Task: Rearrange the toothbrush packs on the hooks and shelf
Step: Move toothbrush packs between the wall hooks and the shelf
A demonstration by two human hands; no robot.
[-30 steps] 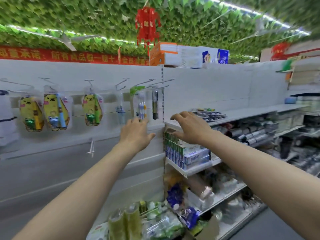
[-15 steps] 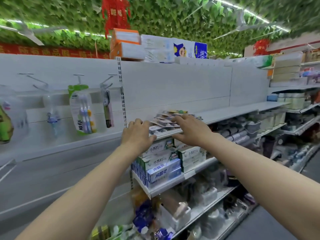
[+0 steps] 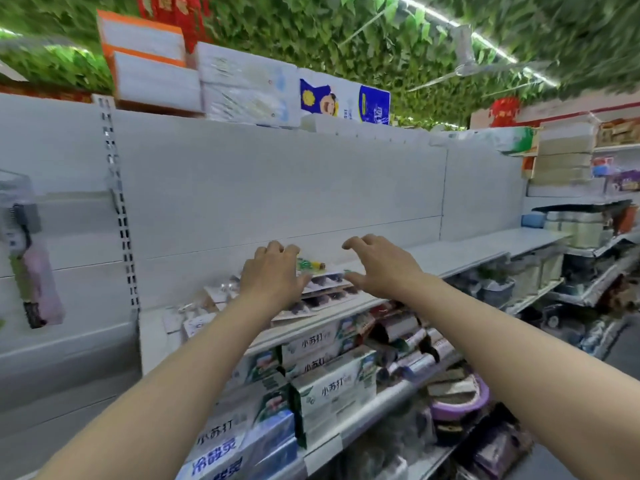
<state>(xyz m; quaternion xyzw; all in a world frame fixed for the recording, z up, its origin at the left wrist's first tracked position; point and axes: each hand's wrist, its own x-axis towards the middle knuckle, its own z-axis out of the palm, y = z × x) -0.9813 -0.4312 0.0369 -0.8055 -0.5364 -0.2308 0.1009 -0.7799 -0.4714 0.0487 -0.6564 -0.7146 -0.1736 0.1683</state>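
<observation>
The toothbrush packs (image 3: 323,291) lie flat in a small pile on the white shelf (image 3: 467,252), close to its front edge and near its left end. Their long sides run along the shelf, from left to right. The picture is blurry, so I cannot tell which way the brush heads point.

The left hand (image 3: 273,275) is over the left part of the pile, with its back facing up. Its fingers (image 3: 277,249) bend down past the knuckles and their tips are hidden, so I cannot tell if it holds a pack. The right hand (image 3: 381,265) is above the right part of the pile. Its fingers are spread wide and curved like a claw, and it holds nothing.

One more hanging pack (image 3: 29,268) is far off on the left wall, pointing straight up and down. Toothpaste boxes (image 3: 329,389) sit on the shelf below.
</observation>
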